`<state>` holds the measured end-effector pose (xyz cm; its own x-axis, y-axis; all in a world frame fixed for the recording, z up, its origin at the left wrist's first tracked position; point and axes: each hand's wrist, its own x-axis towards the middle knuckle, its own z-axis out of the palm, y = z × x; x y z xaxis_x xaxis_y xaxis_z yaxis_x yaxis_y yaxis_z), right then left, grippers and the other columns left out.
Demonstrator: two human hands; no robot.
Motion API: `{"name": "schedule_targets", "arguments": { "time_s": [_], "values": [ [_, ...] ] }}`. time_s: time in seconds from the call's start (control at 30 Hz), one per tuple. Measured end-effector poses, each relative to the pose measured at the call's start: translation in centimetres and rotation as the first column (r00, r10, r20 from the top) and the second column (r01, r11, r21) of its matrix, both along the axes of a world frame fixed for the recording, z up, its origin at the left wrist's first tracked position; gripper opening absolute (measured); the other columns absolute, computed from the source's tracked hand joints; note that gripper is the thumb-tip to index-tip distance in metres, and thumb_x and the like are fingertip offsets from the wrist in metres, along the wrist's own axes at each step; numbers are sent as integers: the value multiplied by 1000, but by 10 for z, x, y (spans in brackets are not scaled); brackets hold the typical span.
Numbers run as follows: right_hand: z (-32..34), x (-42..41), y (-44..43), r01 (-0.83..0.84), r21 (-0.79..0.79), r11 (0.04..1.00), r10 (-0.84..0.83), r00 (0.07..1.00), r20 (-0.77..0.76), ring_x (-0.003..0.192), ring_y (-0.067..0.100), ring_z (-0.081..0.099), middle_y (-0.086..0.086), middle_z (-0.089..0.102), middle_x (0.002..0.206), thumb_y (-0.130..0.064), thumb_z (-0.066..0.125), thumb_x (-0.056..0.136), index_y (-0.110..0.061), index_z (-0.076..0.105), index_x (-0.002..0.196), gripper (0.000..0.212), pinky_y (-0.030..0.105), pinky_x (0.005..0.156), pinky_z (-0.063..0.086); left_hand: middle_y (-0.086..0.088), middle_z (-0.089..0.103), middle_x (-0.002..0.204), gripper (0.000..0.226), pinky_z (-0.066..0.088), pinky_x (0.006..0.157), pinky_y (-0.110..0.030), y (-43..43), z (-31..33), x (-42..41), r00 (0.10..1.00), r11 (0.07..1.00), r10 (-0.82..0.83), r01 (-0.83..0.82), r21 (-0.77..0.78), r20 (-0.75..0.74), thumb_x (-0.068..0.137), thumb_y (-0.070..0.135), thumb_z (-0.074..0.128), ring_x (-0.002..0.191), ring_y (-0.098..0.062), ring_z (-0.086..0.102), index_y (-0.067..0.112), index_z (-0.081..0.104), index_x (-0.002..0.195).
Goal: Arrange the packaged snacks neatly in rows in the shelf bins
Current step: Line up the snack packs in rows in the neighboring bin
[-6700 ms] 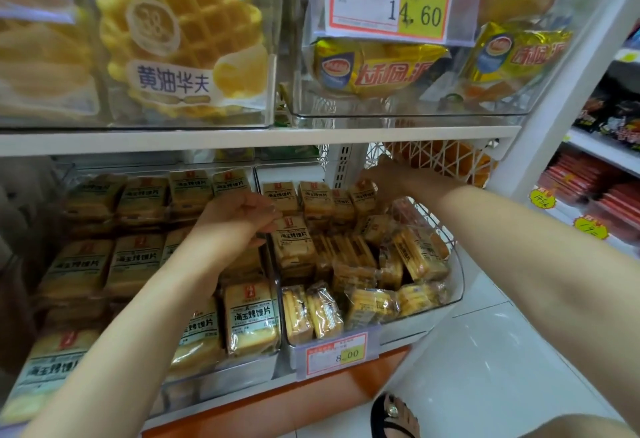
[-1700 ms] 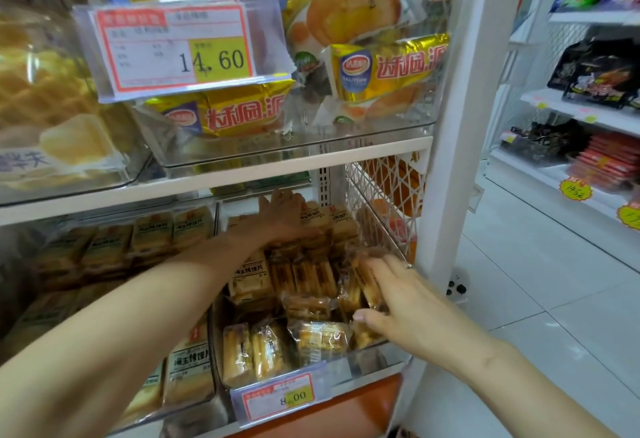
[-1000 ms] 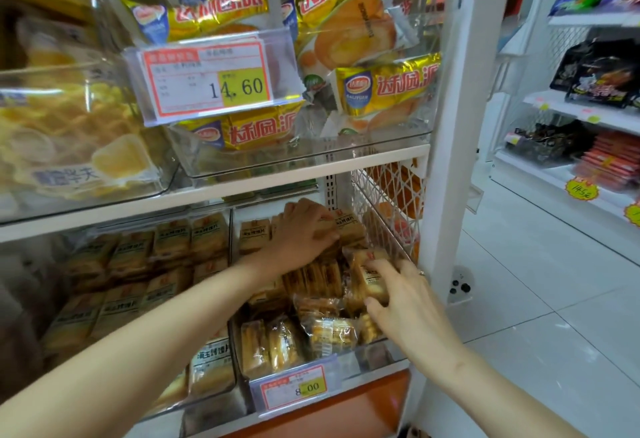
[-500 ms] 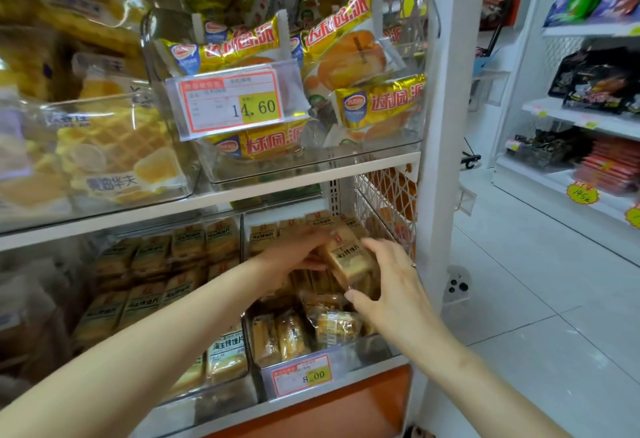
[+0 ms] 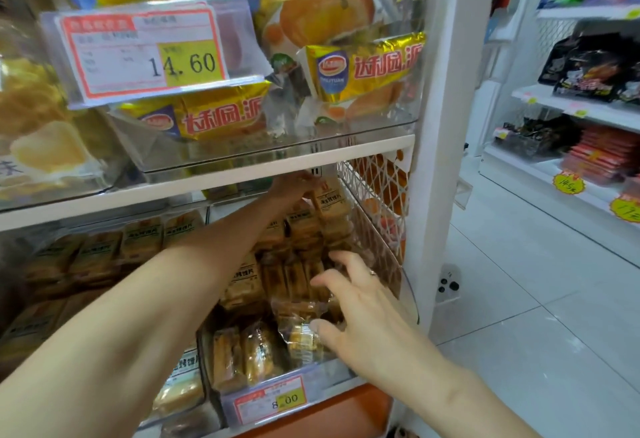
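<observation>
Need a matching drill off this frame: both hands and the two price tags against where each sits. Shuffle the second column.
Things
1. left hand
2. right hand
3. 14.60 price tag
4. 8.00 price tag

Places
A. front edge of the lower bin
B. far back of the lower bin, just under the shelf
C. front of the upper bin
D. fingers spread over the front packs

Pairs: 1-B, 2-D, 3-C, 4-A

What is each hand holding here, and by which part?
Left hand seems to grip the rearmost snack pack by its upper left edge; right hand is open, holding nothing.
</observation>
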<state>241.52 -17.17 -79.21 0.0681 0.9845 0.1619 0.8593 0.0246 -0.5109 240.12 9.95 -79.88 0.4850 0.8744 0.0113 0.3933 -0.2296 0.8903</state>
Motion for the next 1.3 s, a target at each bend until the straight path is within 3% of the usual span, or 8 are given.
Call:
{"name": "schedule_targets", "arguments": {
  "time_s": [0.1, 0.23, 0.47, 0.7, 0.87, 1.0, 1.17, 1.3],
  "values": [
    [2, -2, 4, -29, 5, 1000, 29, 999, 32, 132, 12, 27, -12, 10, 146, -34, 49, 94, -28, 37, 133, 41, 26, 102, 35, -8, 63, 105, 22, 51, 72, -24, 3, -17, 2, 978, 957, 15, 46, 286, -207, 87, 28, 63, 92, -19, 60, 9, 65, 97],
    [-1, -2, 6, -46, -49, 998, 52, 992, 119, 131, 17, 24, -6, 16, 145, -33, 50, 92, -25, 36, 134, 45, 29, 103, 31, -8, 52, 123, 44, 34, 102, -42, -9, -28, 3, 920, 727, 109, 184, 662, -376, 83, 35, 65, 118, -27, 44, 16, 54, 120],
    [-9, 14, 12, -13, -191, 982, 53, 977, 207, 129, 20, 26, -1, 30, 139, -39, 54, 90, -24, 35, 138, 54, 32, 105, 30, -3, 38, 138, 68, 28, 107, -45, -10, -29, -14, 726, 740, -122, 521, 425, -677, 78, 53, 63, 129, -22, 32, 25, 41, 136],
    [-10, 31, 28, 113, -159, 981, -104, 992, 68, 127, 21, 36, 4, 43, 135, -30, 46, 96, -22, 44, 134, 39, 32, 102, 34, -6, 52, 120, 35, 32, 97, -32, -63, 17, -71, 863, 775, -156, 409, 482, -481, 86, 35, 62, 117, -21, 42, 16, 57, 116],
    [-13, 38, 45, 188, -152, 970, -195, 980, -29, 120, 23, 50, 6, 54, 132, -31, 51, 95, -20, 51, 129, 36, 33, 99, 41, 1, 49, 117, 28, 40, 91, -28, -115, 20, -134, 901, 855, -6, 230, 465, -435, 86, 31, 61, 109, -15, 47, 21, 57, 112],
    [-10, 41, 48, 46, -260, 965, -75, 992, -100, 125, 18, 46, 1, 48, 139, -38, 60, 88, -23, 46, 135, 51, 29, 101, 38, 2, 59, 108, 19, 45, 85, -26, -161, 9, -155, 975, 877, -5, 111, 468, -223, 87, 18, 60, 100, -11, 56, 17, 63, 106],
    [-13, 33, 48, 9, -325, 946, -15, 1000, -16, 127, 19, 42, 1, 43, 141, -32, 73, 78, -25, 45, 136, 65, 31, 104, 36, 11, 58, 105, 21, 40, 81, -19, -176, -12, -157, 978, 883, 28, 74, 464, -209, 88, 21, 60, 99, -5, 54, 20, 62, 109],
    [-5, 44, 52, 83, -352, 932, -82, 996, 19, 109, 16, 55, 1, 59, 124, -29, 75, 76, -19, 63, 115, 42, 28, 92, 43, 8, 58, 118, 32, 39, 83, -19, -176, -20, -157, 962, 869, 29, 110, 483, -270, 89, 31, 58, 106, -5, 51, 24, 56, 120]
  ]
}}
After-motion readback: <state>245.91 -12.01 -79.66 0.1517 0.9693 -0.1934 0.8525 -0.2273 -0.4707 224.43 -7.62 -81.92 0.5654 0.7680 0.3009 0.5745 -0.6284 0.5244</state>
